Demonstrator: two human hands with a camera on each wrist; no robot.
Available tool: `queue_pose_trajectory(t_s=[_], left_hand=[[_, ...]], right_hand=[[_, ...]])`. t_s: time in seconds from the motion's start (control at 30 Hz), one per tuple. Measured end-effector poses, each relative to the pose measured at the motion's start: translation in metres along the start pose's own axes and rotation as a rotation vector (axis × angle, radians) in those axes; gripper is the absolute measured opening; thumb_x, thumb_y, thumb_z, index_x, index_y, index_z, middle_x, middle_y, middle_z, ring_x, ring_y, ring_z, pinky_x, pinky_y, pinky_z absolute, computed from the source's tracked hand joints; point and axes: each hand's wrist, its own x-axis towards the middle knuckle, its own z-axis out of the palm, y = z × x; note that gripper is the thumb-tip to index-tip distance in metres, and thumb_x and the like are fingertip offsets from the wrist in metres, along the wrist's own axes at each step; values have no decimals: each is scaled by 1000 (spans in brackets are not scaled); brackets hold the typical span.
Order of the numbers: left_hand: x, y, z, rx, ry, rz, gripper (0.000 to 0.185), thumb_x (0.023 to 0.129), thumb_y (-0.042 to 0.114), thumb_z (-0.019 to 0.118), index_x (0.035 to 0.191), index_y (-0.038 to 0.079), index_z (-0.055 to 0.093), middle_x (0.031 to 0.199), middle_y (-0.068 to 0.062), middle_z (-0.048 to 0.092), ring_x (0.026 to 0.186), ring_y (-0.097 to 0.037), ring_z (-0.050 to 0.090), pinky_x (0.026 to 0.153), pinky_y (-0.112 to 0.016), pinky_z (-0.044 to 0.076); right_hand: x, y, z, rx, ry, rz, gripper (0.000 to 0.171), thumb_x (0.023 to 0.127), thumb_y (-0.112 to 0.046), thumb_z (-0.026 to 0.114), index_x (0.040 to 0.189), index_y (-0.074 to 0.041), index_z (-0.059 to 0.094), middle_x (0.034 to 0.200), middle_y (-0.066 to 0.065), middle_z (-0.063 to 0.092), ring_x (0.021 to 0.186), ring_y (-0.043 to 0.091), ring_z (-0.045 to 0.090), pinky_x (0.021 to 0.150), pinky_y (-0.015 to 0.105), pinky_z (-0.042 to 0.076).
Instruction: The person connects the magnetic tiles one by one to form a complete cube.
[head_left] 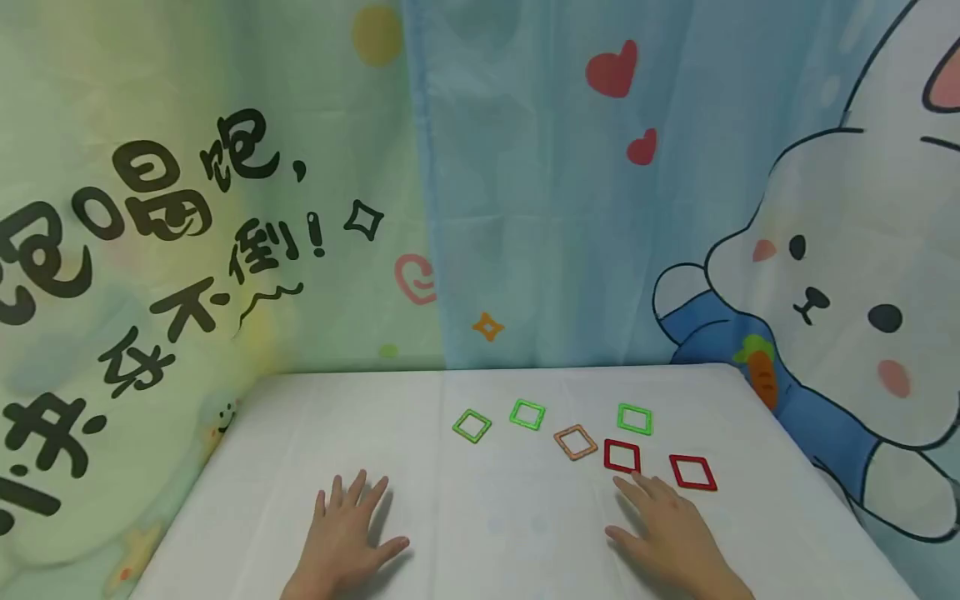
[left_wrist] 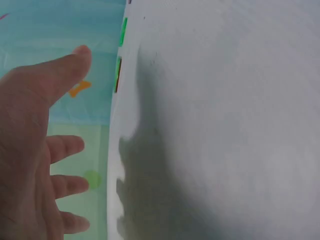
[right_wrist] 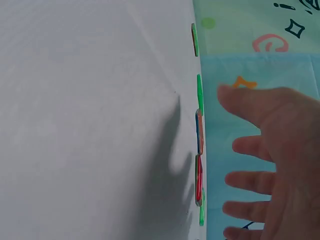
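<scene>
Six thin square frames lie flat on the white table (head_left: 495, 533): three green ones (head_left: 472, 426) (head_left: 527, 414) (head_left: 634, 419), one orange (head_left: 576, 442) and two red (head_left: 622, 456) (head_left: 693, 472). My right hand (head_left: 654, 510) is palm down with fingers spread, its fingertips just short of the nearer red frame and holding nothing. My left hand (head_left: 351, 512) is palm down and spread at the table's front left, well away from the frames. In the wrist views both hands, left (left_wrist: 35, 165) and right (right_wrist: 270, 170), show straight, empty fingers over the table. The frames appear edge-on there (right_wrist: 199, 132).
A printed cloth backdrop with black characters (head_left: 150, 217) and a cartoon rabbit (head_left: 840, 292) hangs behind and around the table. The table's right edge (head_left: 817, 467) runs close to the red frames.
</scene>
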Motion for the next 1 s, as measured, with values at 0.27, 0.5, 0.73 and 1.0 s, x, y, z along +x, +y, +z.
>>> queue_pose_trajectory(t_s=[0.27,0.5,0.73,1.0], left_hand=[[11,3,-3,-91,-4,87,72,84,59,64,138,12,52,139,-19,48,127,-51,40,94,-64,36],[29,1,-8,-79,-4,142,53,88,39,70,131,10,58,131,-16,55,120,-39,51,89,-55,44],[52,8,4,-153,-15,179,40,90,33,68,123,11,63,120,-6,61,109,-28,58,89,-45,47],[75,10,7,-198,-17,149,33,91,30,68,119,11,67,117,-5,64,111,-27,59,90,-45,46]], right_hand=[[10,-18,-6,123,111,-2,42,81,-31,78,115,-9,68,115,10,66,111,35,57,91,57,44],[22,-35,-6,237,77,7,34,85,-30,74,114,-13,70,114,4,67,112,31,58,93,54,43],[29,-41,1,303,23,39,30,86,-29,74,112,-14,71,111,1,68,109,26,60,92,53,45],[28,-58,3,367,-2,41,26,85,-26,76,108,-16,72,99,-5,69,89,17,62,81,44,51]])
